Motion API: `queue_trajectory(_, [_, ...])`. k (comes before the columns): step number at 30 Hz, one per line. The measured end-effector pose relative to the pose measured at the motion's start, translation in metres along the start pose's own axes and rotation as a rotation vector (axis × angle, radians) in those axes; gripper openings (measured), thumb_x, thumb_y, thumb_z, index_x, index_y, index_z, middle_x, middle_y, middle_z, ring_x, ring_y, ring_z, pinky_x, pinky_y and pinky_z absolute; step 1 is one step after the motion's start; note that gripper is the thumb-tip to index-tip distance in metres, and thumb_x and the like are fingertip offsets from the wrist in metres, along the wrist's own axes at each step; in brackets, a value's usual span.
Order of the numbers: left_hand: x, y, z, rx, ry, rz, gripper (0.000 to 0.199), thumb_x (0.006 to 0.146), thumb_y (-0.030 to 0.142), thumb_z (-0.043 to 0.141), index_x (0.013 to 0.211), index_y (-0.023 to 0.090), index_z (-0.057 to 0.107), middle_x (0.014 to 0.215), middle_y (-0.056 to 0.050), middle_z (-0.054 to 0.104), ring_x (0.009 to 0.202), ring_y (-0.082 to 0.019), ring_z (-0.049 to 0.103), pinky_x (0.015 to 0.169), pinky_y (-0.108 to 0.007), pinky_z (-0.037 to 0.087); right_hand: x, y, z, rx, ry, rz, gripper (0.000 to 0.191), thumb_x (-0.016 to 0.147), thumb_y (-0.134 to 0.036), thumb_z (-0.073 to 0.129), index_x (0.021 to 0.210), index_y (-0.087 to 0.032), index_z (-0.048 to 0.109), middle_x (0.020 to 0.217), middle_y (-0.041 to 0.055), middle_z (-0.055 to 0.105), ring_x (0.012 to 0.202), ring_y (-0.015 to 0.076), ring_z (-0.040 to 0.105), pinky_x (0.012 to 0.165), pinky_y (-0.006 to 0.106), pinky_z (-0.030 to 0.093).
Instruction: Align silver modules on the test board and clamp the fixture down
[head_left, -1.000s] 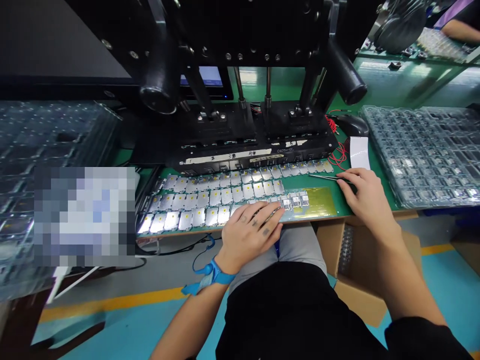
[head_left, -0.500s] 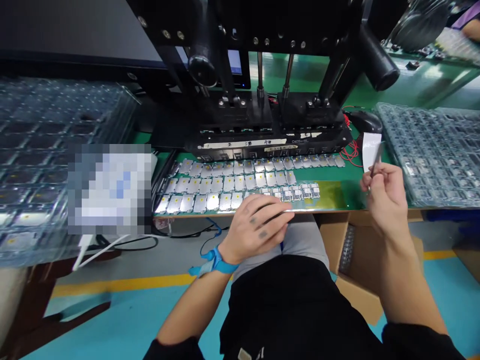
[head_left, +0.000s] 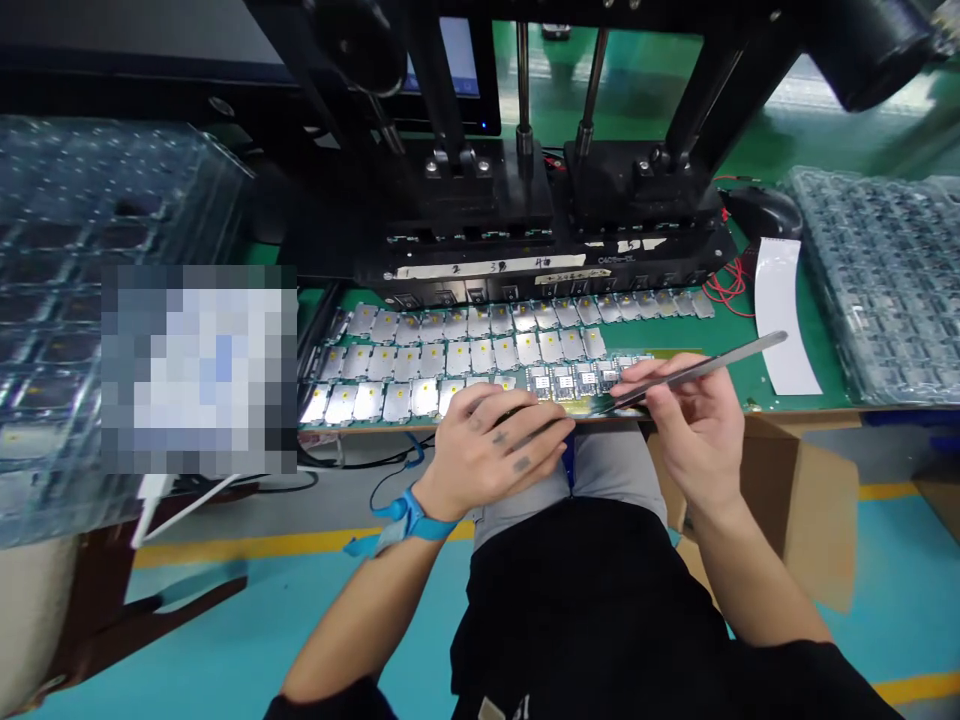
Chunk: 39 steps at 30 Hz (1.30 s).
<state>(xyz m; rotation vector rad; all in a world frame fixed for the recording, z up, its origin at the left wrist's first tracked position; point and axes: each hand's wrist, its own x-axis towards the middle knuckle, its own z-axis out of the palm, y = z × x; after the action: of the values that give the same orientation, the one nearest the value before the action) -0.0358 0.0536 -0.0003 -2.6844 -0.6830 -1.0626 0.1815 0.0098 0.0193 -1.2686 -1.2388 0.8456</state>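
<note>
Left hand (head_left: 499,445): loosely curled at six o'clock, any grip hidden.
Right hand (head_left: 703,440): pinching tweezers (head_left: 720,358), tips near small boards (head_left: 586,380), four o'clock.
Risk: slipping tips, maybe scratching boards.

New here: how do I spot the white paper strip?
Find the big black machine on the green table. Right of it, below the black computer mouse, lies a curved paper strip. Its white separates it from red wires and clear plastic trays.
</note>
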Motion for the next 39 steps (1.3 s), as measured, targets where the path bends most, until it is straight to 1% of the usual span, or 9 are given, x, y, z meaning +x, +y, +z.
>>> queue_trajectory(3, [0.0018, -0.0003, 0.0004, 0.032, 0.014, 0.014, 0.019, 0.086, 0.028, 0.070, 0.105, 0.030, 0.069, 0.100, 0.007, 0.078, 0.092, -0.017, 0.067, 0.084, -0.036, 0.048, -0.0005, -0.0009, 0.0030, -0.043, 0.041, -0.013, 0.023, 0.092, -0.036, 0.063, 0.099, -0.026, 0.043, 0.095, 0.0009, 0.060, 0.082, 0.0175, 0.073, 0.075, 0.036, 0.064])
queue_trajectory(6, [0.0022, -0.0010, 0.0002, 0.033, 0.018, 0.015, 0.015, 0.087, 0.029, 0.068, 0.102, 0.032, 0.069, 0.099, 0.009, 0.077, 0.089, -0.017, 0.068, 0.080, -0.035, 0.049, -0.0029, -0.0001, 0.0059, -0.064, 0.050, -0.053, 0.027, 0.090, -0.028, 0.065, 0.102, -0.028, 0.041, 0.093, -0.0009, 0.062, 0.084, 0.0179, 0.074, 0.077, 0.037, 0.065])
queue_trajectory(10, [0.0014, -0.0021, 0.0008, -0.003, 0.014, 0.017, 0.021, 0.086, 0.029, 0.071, 0.107, 0.028, 0.067, 0.100, 0.006, 0.077, 0.090, -0.017, 0.068, 0.079, -0.034, 0.048, -0.0058, 0.0027, 0.0069, -0.079, 0.079, -0.071, 0.033, 0.089, -0.022, 0.066, 0.105, -0.029, 0.039, 0.090, -0.0028, 0.064, 0.081, 0.0172, 0.075, 0.072, 0.035, 0.066])
queue_trajectory(14, [0.0020, -0.0032, 0.0010, -0.002, 0.031, 0.025, 0.021, 0.086, 0.030, 0.071, 0.106, 0.029, 0.066, 0.097, 0.008, 0.077, 0.087, -0.017, 0.069, 0.078, -0.032, 0.048, -0.0055, 0.0055, 0.0052, -0.008, 0.126, -0.151, 0.035, 0.086, -0.012, 0.069, 0.104, -0.029, 0.044, 0.088, -0.0038, 0.063, 0.077, 0.0152, 0.074, 0.067, 0.031, 0.065])
queue_trajectory(20, [0.0020, -0.0044, 0.0005, -0.021, 0.024, 0.027, 0.021, 0.085, 0.032, 0.073, 0.106, 0.027, 0.068, 0.098, 0.009, 0.078, 0.084, -0.017, 0.071, 0.076, -0.033, 0.049, -0.0049, 0.0069, 0.0047, 0.025, 0.142, -0.186, 0.040, 0.082, -0.004, 0.070, 0.104, -0.029, 0.049, 0.089, -0.0026, 0.062, 0.078, 0.0156, 0.074, 0.064, 0.031, 0.066])
queue_trajectory(25, [0.0021, -0.0050, 0.0013, -0.029, 0.032, 0.025, 0.019, 0.086, 0.031, 0.073, 0.103, 0.027, 0.069, 0.097, 0.009, 0.078, 0.082, -0.016, 0.071, 0.074, -0.032, 0.048, -0.0055, 0.0056, 0.0045, 0.050, 0.105, -0.213, 0.043, 0.081, 0.002, 0.068, 0.107, -0.028, 0.049, 0.088, -0.0025, 0.065, 0.076, 0.0165, 0.074, 0.065, 0.032, 0.067])
queue_trajectory(32, [0.0027, -0.0049, 0.0010, -0.063, 0.040, 0.036, 0.024, 0.082, 0.028, 0.076, 0.105, 0.021, 0.071, 0.098, 0.005, 0.079, 0.084, -0.018, 0.069, 0.073, -0.033, 0.047, -0.0041, 0.0060, 0.0040, 0.058, 0.092, -0.207, 0.042, 0.082, 0.000, 0.068, 0.107, -0.028, 0.049, 0.089, -0.0033, 0.065, 0.077, 0.0163, 0.075, 0.068, 0.034, 0.067])
queue_trajectory(36, [0.0018, -0.0046, 0.0006, -0.044, 0.024, 0.028, 0.019, 0.084, 0.028, 0.073, 0.103, 0.026, 0.071, 0.099, 0.007, 0.078, 0.085, -0.017, 0.069, 0.073, -0.032, 0.047, -0.0051, 0.0052, 0.0058, 0.079, 0.093, -0.185, 0.039, 0.083, -0.004, 0.068, 0.104, -0.029, 0.048, 0.088, -0.0039, 0.065, 0.076, 0.0155, 0.074, 0.069, 0.035, 0.066])
queue_trajectory(39, [0.0001, -0.0042, 0.0002, -0.035, 0.028, 0.020, 0.018, 0.085, 0.026, 0.072, 0.103, 0.028, 0.070, 0.097, 0.008, 0.078, 0.084, -0.017, 0.069, 0.073, -0.032, 0.047, -0.0066, 0.0022, -0.0022, 0.161, 0.114, -0.166, 0.031, 0.086, -0.007, 0.064, 0.101, -0.028, 0.046, 0.086, -0.0044, 0.063, 0.074, 0.0152, 0.072, 0.070, 0.037, 0.064])
